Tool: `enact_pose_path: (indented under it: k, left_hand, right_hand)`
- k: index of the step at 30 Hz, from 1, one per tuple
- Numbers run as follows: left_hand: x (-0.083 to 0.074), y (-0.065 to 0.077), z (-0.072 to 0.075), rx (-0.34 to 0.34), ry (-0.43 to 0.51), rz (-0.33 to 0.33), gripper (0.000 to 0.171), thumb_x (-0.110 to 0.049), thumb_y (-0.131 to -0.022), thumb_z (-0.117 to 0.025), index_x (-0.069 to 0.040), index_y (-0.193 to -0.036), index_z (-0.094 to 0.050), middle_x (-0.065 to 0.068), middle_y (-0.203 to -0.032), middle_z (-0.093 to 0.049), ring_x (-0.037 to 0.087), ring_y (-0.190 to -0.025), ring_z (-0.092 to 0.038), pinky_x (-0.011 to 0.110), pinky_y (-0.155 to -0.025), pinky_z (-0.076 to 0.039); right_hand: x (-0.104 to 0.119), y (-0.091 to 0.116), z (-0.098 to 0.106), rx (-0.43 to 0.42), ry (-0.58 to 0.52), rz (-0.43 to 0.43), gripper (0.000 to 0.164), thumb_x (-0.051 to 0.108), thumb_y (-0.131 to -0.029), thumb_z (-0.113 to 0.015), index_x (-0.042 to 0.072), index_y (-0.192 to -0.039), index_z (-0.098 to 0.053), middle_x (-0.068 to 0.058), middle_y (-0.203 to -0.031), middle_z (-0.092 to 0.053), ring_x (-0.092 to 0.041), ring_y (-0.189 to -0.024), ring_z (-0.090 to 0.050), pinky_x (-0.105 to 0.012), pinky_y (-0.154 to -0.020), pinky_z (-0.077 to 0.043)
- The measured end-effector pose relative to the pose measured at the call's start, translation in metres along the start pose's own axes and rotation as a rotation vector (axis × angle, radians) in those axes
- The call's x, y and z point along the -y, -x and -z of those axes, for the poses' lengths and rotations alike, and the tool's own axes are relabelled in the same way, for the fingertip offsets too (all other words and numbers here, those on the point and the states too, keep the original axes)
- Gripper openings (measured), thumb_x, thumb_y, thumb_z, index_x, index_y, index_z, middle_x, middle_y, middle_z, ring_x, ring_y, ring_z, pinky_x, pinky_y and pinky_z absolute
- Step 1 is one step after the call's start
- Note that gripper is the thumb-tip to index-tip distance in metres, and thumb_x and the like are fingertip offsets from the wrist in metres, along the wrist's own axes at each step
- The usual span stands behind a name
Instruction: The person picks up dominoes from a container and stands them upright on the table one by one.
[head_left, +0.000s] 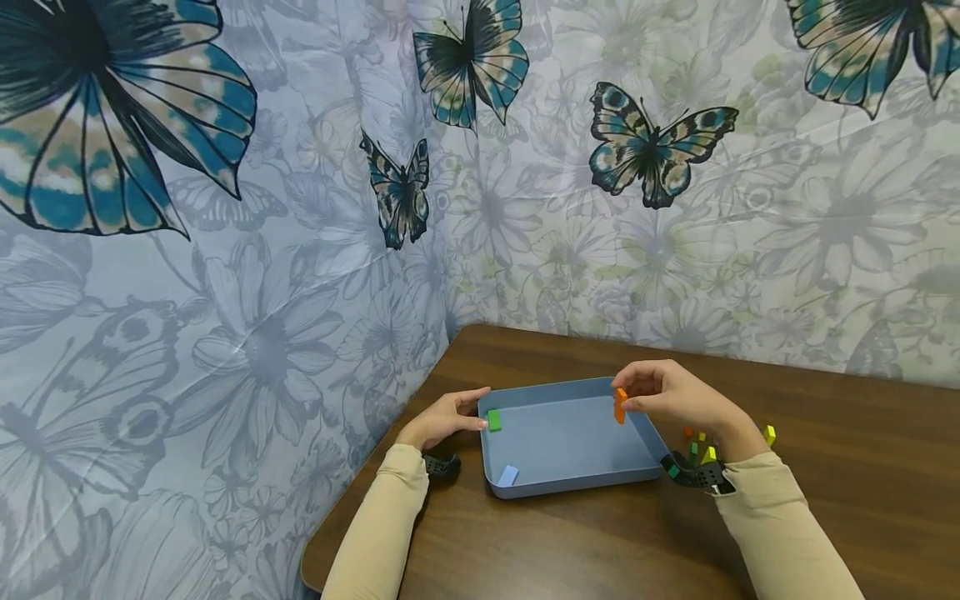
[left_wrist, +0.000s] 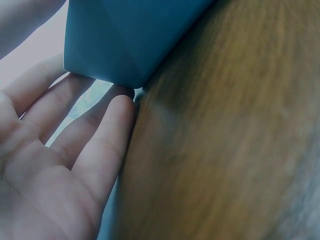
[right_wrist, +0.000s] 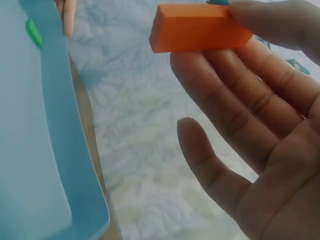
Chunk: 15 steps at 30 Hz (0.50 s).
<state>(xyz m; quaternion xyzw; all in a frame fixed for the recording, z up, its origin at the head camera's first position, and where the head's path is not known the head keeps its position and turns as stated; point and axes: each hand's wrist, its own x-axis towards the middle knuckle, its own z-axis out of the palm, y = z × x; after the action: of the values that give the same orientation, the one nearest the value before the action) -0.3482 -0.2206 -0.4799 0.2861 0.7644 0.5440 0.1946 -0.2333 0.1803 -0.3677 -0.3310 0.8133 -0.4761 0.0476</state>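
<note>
My right hand (head_left: 675, 400) pinches an orange rectangular block (right_wrist: 200, 29) between thumb and fingertips, above the right end of a blue-grey shallow tray (head_left: 570, 482). In the head view that orange block stands roughly upright. My left hand (head_left: 446, 417) is at the tray's left end; in the left wrist view its fingers (left_wrist: 107, 145) are fairly straight against the tray's outer side. Inside the tray, a green block (head_left: 494, 419) lies by the left wall, close to the left thumb. A light blue block (head_left: 507, 476) lies in the near left corner.
On the wooden table (head_left: 570, 542), several small blocks lie right of the tray, partly hidden by the right wrist, among them a yellow block (head_left: 770, 434). Butterfly-patterned wall covering (head_left: 525, 250) borders the table's left and back edges.
</note>
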Motion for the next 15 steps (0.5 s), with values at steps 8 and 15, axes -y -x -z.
enact_pose_path:
  k: [8, 15]
  left_hand:
    - [0.0, 0.0, 0.001, -0.004, 0.016, -0.004, 0.075, -0.014, -0.094, -0.071, -0.008, -0.157, -0.032, 0.013, -0.166, -0.026, 0.043, -0.152, -0.021, 0.057, -0.12, -0.027]
    - [-0.001, 0.001, 0.0, 0.0, 0.01, -0.006, 0.073, -0.011, -0.094, -0.069, -0.007, -0.157, -0.032, 0.013, -0.165, -0.026, 0.042, -0.152, -0.019, 0.057, -0.121, -0.027]
  right_hand:
    - [-0.004, 0.035, 0.021, -0.058, 0.028, -0.019, 0.019, 0.003, -0.096, -0.063, -0.005, -0.113, -0.06, -0.003, -0.099, -0.074, -0.017, -0.091, -0.072, -0.029, -0.072, -0.059]
    - [-0.006, 0.064, 0.036, -0.073, 0.055, -0.013, 0.017, -0.001, -0.097, -0.061, -0.008, -0.112, -0.058, -0.006, -0.1, -0.075, -0.014, -0.087, -0.072, -0.031, -0.069, -0.06]
